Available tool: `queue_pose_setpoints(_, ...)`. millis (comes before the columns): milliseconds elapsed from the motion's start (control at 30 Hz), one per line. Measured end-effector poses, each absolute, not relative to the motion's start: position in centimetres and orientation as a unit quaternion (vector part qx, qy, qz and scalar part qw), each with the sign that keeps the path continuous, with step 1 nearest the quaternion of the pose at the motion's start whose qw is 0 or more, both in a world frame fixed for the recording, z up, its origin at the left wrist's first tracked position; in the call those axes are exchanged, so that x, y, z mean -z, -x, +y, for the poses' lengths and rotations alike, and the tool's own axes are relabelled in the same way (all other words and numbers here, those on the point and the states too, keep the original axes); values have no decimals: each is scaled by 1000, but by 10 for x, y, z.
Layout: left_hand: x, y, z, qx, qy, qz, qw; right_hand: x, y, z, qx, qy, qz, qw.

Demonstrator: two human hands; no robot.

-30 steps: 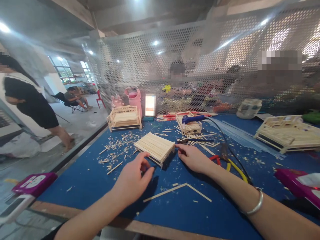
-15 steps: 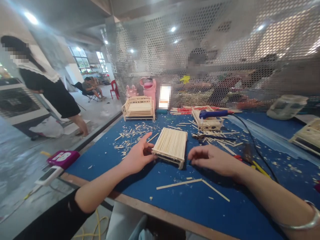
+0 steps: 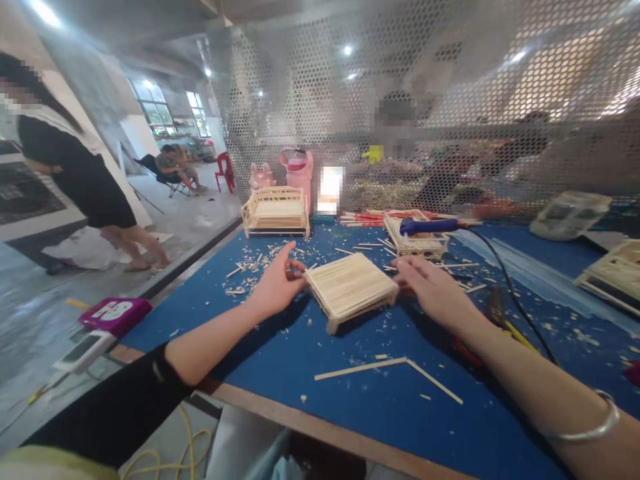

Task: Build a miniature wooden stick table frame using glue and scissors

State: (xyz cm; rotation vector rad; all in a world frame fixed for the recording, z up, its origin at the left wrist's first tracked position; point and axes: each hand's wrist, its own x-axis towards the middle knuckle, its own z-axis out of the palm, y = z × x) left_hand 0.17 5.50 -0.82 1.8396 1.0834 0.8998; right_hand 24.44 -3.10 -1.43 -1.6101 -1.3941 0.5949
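Observation:
A small platform of pale wooden sticks [image 3: 351, 288] lies tilted on the blue table [image 3: 350, 407], held between both hands. My left hand [image 3: 277, 287] pinches its left corner with thumb and fingers. My right hand [image 3: 433, 288] grips its right corner, fingers curled against the edge. In front of the platform lie two long loose sticks [image 3: 387, 368] forming an angle.
A finished stick bench [image 3: 276, 212], a blue glue gun [image 3: 428, 226] on a stick frame, wood scraps [image 3: 250, 269] and pliers [image 3: 500, 315] sit behind. A perforated screen [image 3: 400, 100] backs the table. A purple device [image 3: 115, 315] lies at left; a person stands beyond.
My right hand moved up from the table to grip the platform's right corner. The platform has been turned and lifted slightly between both hands. The view shifted a little.

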Motion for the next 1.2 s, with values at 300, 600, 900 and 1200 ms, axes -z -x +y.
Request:
queue_pose_setpoints(300,-12,24,6,-200,-835,501,105,13,-249,-34,-314,652,-476,499)
queue_pose_setpoints(600,-5,2,-10,-71,-860,503,37,1,-229,-45,-470,650,-395,448)
queue_pose_setpoints(900,-7,6,39,-127,-832,531,95,7,-238,-40,-414,647,-478,426)
queue_pose_setpoints(1200,-21,-17,77,-57,-880,431,189,1,-243,-45,-441,665,-491,350)
